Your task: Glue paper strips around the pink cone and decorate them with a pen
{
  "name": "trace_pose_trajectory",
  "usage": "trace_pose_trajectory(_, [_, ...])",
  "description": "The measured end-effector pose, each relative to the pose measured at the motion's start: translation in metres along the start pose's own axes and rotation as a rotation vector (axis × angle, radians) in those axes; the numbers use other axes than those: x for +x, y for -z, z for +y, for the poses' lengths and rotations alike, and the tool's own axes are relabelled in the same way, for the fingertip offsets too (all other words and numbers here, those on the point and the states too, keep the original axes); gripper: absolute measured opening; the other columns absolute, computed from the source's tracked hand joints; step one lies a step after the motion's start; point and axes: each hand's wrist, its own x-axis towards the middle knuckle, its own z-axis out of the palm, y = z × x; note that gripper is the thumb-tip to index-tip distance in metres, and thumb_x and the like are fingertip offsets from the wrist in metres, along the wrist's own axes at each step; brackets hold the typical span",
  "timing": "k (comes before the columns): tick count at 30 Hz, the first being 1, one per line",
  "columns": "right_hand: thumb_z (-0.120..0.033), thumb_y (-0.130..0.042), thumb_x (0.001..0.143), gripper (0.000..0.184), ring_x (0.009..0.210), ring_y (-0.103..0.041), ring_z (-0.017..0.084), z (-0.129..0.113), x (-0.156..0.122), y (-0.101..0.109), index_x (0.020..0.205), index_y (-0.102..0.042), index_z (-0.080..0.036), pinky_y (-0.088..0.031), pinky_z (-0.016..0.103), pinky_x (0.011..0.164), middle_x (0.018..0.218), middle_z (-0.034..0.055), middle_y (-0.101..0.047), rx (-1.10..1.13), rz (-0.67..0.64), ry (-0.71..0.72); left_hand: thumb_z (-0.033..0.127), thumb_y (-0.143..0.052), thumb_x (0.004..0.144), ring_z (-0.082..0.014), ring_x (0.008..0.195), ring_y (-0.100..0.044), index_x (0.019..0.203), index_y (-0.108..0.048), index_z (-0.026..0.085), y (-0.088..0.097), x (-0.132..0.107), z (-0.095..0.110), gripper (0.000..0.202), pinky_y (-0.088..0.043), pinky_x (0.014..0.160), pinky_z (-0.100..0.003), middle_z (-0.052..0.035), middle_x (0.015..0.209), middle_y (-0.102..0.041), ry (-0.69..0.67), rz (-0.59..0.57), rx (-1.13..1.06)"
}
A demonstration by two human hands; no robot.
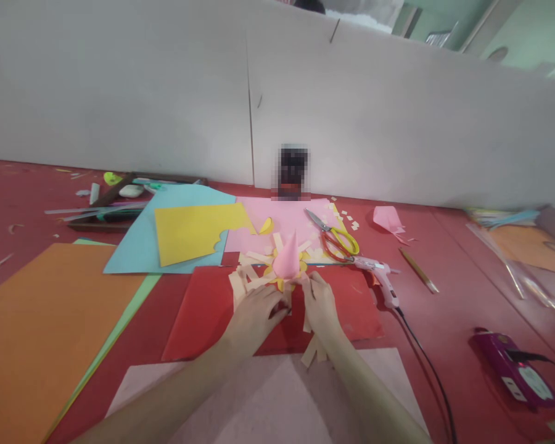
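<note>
A pink paper cone (287, 258) stands upright on a yellow scalloped paper base (280, 283), with beige paper strips (247, 277) spreading out around it. My left hand (261, 311) is at the near left of this paper craft, its fingers curled and pinching at a strip by the base. On the right side, my right hand (320, 302) has its fingers pressed together at the base's edge. My fingers partly hide the near side. Beneath lies a red sheet (198, 314). Loose beige strips (309, 351) lie under my right wrist.
Scissors (335, 240) and a pink glue gun (382, 277) with a black cord lie right of the craft. Farther right are a pencil-like stick (419, 270) and a purple power strip (518, 370). Blue (129, 246), yellow (185, 234) and orange sheets (65, 320) lie left.
</note>
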Motion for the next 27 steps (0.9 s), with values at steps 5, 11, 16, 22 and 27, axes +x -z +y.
trace_pose_trajectory(5, [-0.034, -0.025, 0.093, 0.046, 0.063, -0.052, 0.014, -0.0001, -0.0006, 0.0027, 0.068, -0.060, -0.020, -0.035, 0.024, 0.060, 0.068, 0.0019, -0.056, 0.056, -0.013, 0.025, 0.020, -0.054, 0.081, -0.0163, 0.077, -0.054, 0.077, -0.058, 0.021, -0.0001, -0.0001, -0.0004, 0.006, -0.042, 0.071, -0.032, 0.0013, 0.076, -0.057, -0.024, 0.012, 0.015])
trace_pose_trajectory(11, [-0.033, -0.022, 0.094, 0.051, 0.073, -0.055, 0.017, 0.0005, -0.0005, 0.0016, 0.069, -0.064, -0.021, -0.035, 0.028, 0.070, 0.072, 0.0042, -0.061, -0.121, -0.080, 0.085, 0.019, -0.056, 0.080, -0.0160, 0.077, -0.054, 0.076, -0.058, 0.021, 0.0005, -0.0003, 0.0017, 0.005, -0.042, 0.070, -0.031, 0.0016, 0.075, -0.058, -0.017, 0.026, 0.028])
trace_pose_trajectory(16, [-0.033, -0.021, 0.095, 0.048, 0.073, -0.056, 0.016, 0.0039, 0.0004, -0.0019, 0.075, -0.063, -0.021, -0.033, 0.026, 0.068, 0.075, 0.0039, -0.061, -0.163, -0.074, 0.107, 0.020, -0.057, 0.080, -0.0161, 0.076, -0.054, 0.076, -0.058, 0.021, 0.0005, 0.0005, 0.0014, 0.004, -0.041, 0.072, -0.032, 0.0016, 0.075, -0.057, -0.011, 0.010, 0.018])
trace_pose_trajectory(22, [-0.034, -0.020, 0.095, 0.050, 0.077, -0.056, 0.016, 0.0026, -0.0008, -0.0025, 0.074, -0.063, -0.020, -0.033, 0.028, 0.072, 0.082, 0.0044, -0.061, -0.171, -0.070, 0.088, 0.022, -0.058, 0.080, -0.0162, 0.075, -0.053, 0.076, -0.058, 0.020, -0.0010, 0.0006, -0.0005, 0.004, -0.041, 0.071, -0.032, 0.0014, 0.074, -0.056, -0.021, 0.020, 0.019])
trace_pose_trajectory(27, [-0.033, -0.019, 0.095, 0.051, 0.076, -0.056, 0.015, 0.0016, -0.0022, 0.0002, 0.080, -0.066, -0.022, -0.033, 0.028, 0.071, 0.080, 0.0030, -0.061, -0.099, -0.070, 0.111, 0.020, -0.058, 0.079, -0.0165, 0.076, -0.053, 0.077, -0.058, 0.021, -0.0007, 0.0001, -0.0006, 0.002, -0.042, 0.071, -0.032, 0.0011, 0.075, -0.056, -0.028, 0.018, 0.039])
